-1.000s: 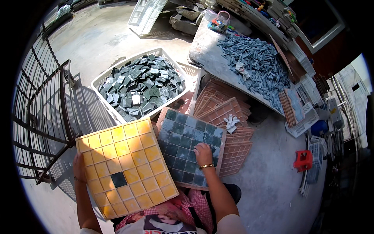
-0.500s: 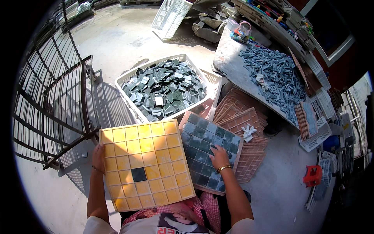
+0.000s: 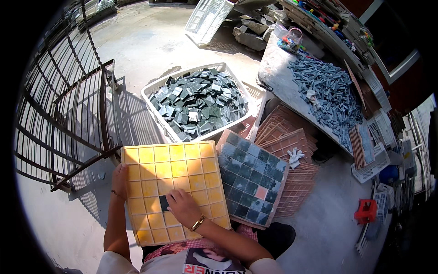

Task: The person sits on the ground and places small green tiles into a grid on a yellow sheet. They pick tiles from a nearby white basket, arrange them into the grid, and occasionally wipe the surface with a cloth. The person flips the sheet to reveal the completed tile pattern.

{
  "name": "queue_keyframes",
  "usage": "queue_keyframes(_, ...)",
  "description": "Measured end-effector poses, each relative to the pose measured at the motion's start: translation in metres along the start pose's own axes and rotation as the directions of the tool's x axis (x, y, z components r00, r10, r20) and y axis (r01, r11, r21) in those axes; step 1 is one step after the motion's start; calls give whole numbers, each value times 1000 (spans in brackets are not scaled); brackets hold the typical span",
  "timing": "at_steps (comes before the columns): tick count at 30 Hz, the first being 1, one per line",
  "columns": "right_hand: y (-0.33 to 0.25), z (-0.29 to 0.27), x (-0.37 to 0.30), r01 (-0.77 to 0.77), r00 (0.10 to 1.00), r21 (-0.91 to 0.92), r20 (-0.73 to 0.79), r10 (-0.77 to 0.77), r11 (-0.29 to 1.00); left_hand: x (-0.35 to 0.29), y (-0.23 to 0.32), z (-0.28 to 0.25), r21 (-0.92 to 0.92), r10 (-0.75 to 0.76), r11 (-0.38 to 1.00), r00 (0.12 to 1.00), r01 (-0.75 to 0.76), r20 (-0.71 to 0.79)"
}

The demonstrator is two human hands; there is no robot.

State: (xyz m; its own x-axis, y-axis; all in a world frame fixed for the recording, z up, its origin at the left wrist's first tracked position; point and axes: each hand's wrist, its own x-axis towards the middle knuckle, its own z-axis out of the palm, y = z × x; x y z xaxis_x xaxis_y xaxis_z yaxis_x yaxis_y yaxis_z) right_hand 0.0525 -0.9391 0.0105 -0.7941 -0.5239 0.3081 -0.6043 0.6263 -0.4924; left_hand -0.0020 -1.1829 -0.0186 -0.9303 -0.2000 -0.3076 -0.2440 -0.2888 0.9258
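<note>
A yellow square grid tray (image 3: 148, 192) with raised ribs lies tilted before me, and my left hand (image 3: 119, 180) grips its left edge. Over the tray's middle, my right hand (image 3: 184, 208) is closed, fingertips down at a dark green square tile (image 3: 164, 203). The fingers cover part of that tile, and the space under them is hidden. Right of the tray, a reddish grid board (image 3: 225, 137) holds rows of dark green tiles (image 3: 244, 169). One pinkish bare cell (image 3: 261, 192) shows among them.
Beyond stands a white plastic basket (image 3: 148, 98) heaped with dark tiles. Reddish grid boards (image 3: 296, 176) are stacked at right, a white glove (image 3: 295, 156) on top. A slab table (image 3: 273, 68) carries many grey-blue strips. A metal rack (image 3: 77, 123) is at left, a red crate (image 3: 366, 211) at right.
My right hand has moved left from the tile-filled board to the yellow tray's dark tile. A bare cell now shows where it was. My left hand keeps its grip; the view shifted slightly.
</note>
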Motion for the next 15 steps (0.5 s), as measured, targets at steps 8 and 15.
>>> queue_keyframes(8, -1, -15, 22, -207, 945, 78, 274, 179, 975, 0, -2, -2, 30, 37, 999, 999, -37, -1)
queue_keyframes(15, 8, -18, 19, -295, 922, 278, 335, 196, 914, 7, -7, -10, 80, 39, 996, 999, -39, 13)
